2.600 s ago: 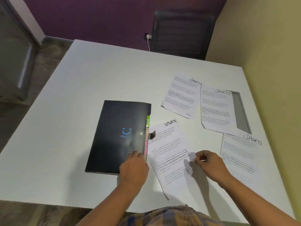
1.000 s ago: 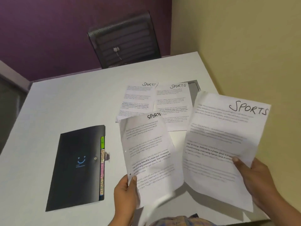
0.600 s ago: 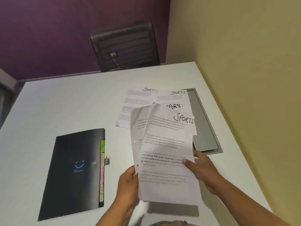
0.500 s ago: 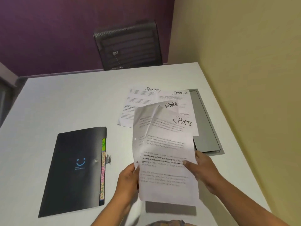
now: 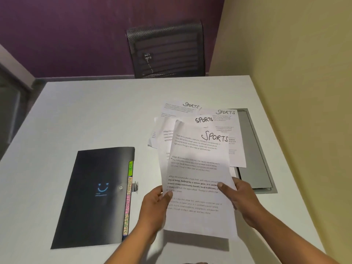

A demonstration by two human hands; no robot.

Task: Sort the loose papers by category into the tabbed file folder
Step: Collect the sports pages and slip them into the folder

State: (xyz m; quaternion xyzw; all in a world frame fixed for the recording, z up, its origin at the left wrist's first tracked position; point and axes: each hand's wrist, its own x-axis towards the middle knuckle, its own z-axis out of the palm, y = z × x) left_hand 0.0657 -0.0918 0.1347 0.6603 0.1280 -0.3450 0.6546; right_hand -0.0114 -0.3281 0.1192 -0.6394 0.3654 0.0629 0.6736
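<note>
In the head view, both hands hold two sheets [image 5: 198, 168] marked SPORTS, one lying over the other, lifted above the table [image 5: 85, 111]. The left hand [image 5: 155, 206] pinches their left edge, with the thumb on the printed side and the fingers behind. The right hand [image 5: 240, 199] pinches the right edge in the same way, its thumb resting on the text. Neither hand is free.

Beyond the hands, two more papers [image 5: 179, 109] marked SPORTS lie flat on the table and are partly hidden by the held sheets. The one further to the right partly covers a grey panel [image 5: 253, 159] set in the table, just beyond the right hand. The folder [image 5: 95, 197] lies closed just to the left of the left hand, not touching it. Its coloured tabs [image 5: 128, 197] run along the edge nearest that hand. The lowest tab seems to read SPORTS, but I am not sure.

The sheets are light and thin and they bend easily; the upper corners already curl a little. I judge that a hold on both side edges keeps them flat, while a hold at one corner lets them droop or slide apart. The papers on the table are harder to take because they lie flat. I think it is better to slide one toward the table edge or lift a corner first. The folder looks stiffer, and one hand should hold it open at the SPORTS tab.
</note>
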